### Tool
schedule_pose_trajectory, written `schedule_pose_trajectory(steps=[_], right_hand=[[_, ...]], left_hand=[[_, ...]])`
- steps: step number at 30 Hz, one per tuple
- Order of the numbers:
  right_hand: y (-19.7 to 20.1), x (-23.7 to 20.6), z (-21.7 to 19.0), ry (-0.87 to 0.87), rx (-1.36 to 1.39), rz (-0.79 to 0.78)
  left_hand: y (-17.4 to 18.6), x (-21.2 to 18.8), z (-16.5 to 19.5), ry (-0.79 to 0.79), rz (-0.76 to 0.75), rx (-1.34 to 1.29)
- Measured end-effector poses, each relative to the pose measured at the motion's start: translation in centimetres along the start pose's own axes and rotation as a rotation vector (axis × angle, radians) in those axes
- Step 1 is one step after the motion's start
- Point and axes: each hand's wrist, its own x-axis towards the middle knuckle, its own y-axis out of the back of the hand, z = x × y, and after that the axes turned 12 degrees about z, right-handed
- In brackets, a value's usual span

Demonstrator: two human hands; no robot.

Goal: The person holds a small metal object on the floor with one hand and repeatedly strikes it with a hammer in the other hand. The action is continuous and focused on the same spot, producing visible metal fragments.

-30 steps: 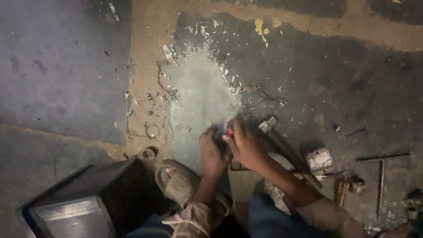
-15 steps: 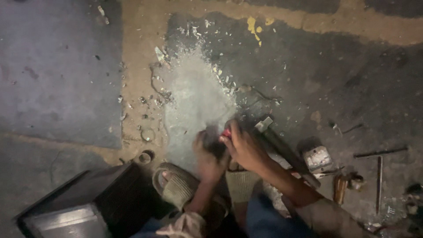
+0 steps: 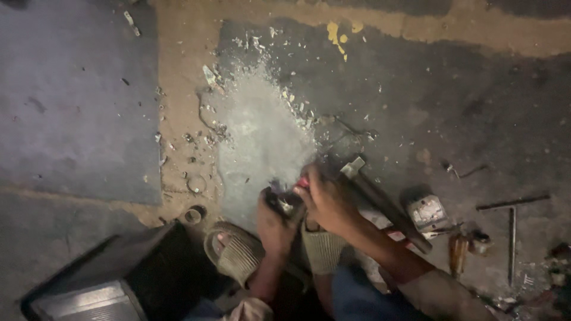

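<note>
Gripping a small dark metal part (image 3: 284,201) between them, the left hand (image 3: 275,223) and right hand (image 3: 328,199) meet low over a rough concrete floor (image 3: 476,107); the left fingers are curled shut around the part from below, while the right fingers close on something with a red tip (image 3: 304,182) pressed against the part's upper edge, though blur hides what it is. Just beyond the fingers spreads a pale, dusty grey patch (image 3: 262,137) ringed with glinting chips and shavings. Right beside the right fingers lies a hammer (image 3: 380,199) with a blocky metal head and a long dark handle. Below the fingers sit two woven, ribbed sandals (image 3: 235,252), tan and coarse. Farther right of the fingers rest a small squarish tin (image 3: 427,213), thin metal rods (image 3: 511,202) and scattered bits. Lower left of the fingers stands a dark boxy case (image 3: 113,279) with a shiny ridged face. Sandy yellow-brown strips cross the grey, stained floor, and the light is dim.
</note>
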Motion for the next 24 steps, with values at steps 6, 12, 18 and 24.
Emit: schedule_pose_trajectory(steps=[6,12,18,24], right_hand=[[0.6,0.5,-1.0,0.104,0.096,-0.015],[0.9,0.6,-1.4,0.156,0.07,-0.042],[1.1,0.5,-2.0,0.185,-0.001,-0.052],[0.6,-0.6,-1.4,0.176,-0.02,-0.037]], left_hand=[[-0.2,0.5,-0.8,-0.107,0.019,0.024],[0.6,1.6,0.0,-0.293,-0.073,0.129],[0.0,2.7,0.4,-0.359,-0.165,0.063],[-0.8,2.1,-0.8,-0.351,-0.148,-0.001]])
